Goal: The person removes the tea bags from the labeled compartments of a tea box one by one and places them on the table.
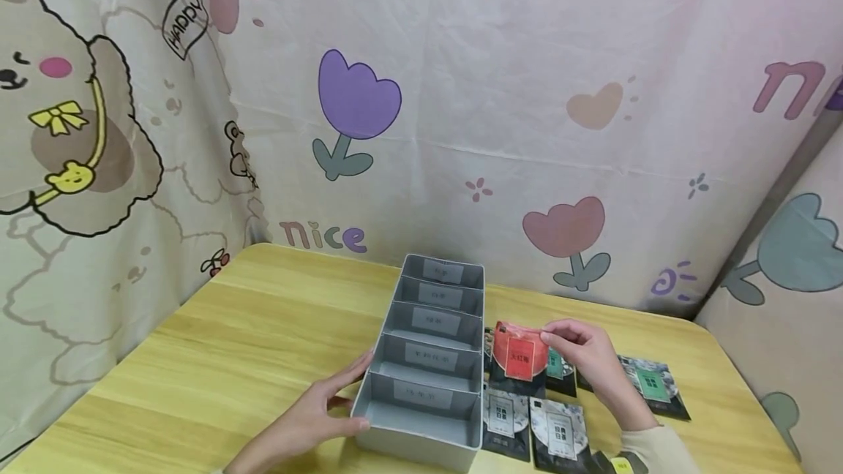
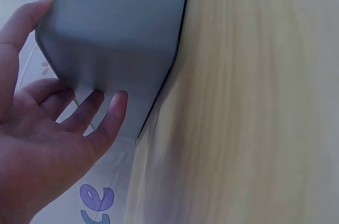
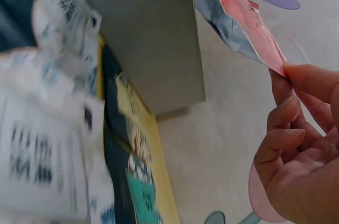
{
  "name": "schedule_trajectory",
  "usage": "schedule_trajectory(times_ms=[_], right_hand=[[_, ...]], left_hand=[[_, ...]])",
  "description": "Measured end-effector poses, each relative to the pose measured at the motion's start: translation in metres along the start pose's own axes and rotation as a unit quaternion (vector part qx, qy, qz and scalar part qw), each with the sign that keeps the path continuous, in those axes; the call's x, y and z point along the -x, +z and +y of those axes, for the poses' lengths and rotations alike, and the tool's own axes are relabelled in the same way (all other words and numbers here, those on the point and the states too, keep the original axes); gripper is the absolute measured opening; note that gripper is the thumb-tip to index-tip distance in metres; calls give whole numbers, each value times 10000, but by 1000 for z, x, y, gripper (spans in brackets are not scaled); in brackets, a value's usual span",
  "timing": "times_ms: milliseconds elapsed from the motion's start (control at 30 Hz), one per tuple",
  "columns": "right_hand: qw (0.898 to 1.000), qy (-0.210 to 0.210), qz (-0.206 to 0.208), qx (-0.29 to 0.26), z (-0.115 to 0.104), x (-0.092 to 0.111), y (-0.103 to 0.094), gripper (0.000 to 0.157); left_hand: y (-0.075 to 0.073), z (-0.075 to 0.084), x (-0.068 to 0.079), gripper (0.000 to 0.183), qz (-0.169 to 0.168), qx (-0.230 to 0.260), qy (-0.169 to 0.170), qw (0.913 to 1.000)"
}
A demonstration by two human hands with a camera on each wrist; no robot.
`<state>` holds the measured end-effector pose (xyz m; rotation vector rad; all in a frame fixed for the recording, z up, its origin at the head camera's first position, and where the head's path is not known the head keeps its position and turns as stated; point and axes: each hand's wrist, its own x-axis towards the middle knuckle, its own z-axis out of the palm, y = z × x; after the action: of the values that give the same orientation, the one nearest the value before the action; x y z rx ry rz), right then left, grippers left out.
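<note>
A long grey divider box (image 1: 421,441) with labelled compartments stands on the table. My left hand (image 1: 323,412) rests against its near left corner, thumb by the front rim and fingers along the side; in the left wrist view, fingertips (image 2: 121,99) touch the outer wall. My right hand (image 1: 586,357) pinches the upper corner of a red and black tea packet (image 1: 520,357), between thumb and forefinger. This packet is held up just right of the box, over other packets. In the right wrist view it hangs tilted from the fingertips (image 3: 288,70).
Right of the box lie several black packets: white-labelled ones (image 1: 561,436) near the front, a green-labelled one (image 1: 652,386) farther right, others partly hidden behind the red packet and right hand. A patterned curtain (image 1: 421,189) hangs behind the wooden table (image 1: 263,328).
</note>
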<state>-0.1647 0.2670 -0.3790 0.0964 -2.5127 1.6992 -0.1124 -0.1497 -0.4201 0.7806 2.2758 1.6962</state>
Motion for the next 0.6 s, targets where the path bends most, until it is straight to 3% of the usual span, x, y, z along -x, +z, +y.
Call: schedule_trajectory(times_ms=[267, 600], right_hand=[[9988, 335, 129, 338, 13, 14, -16, 22], [9941, 582, 39, 912, 15, 21, -41, 27]], left_hand=[[0, -3, 3, 77, 14, -172, 92, 9998], [-2, -4, 1, 76, -45, 54, 111, 9999]])
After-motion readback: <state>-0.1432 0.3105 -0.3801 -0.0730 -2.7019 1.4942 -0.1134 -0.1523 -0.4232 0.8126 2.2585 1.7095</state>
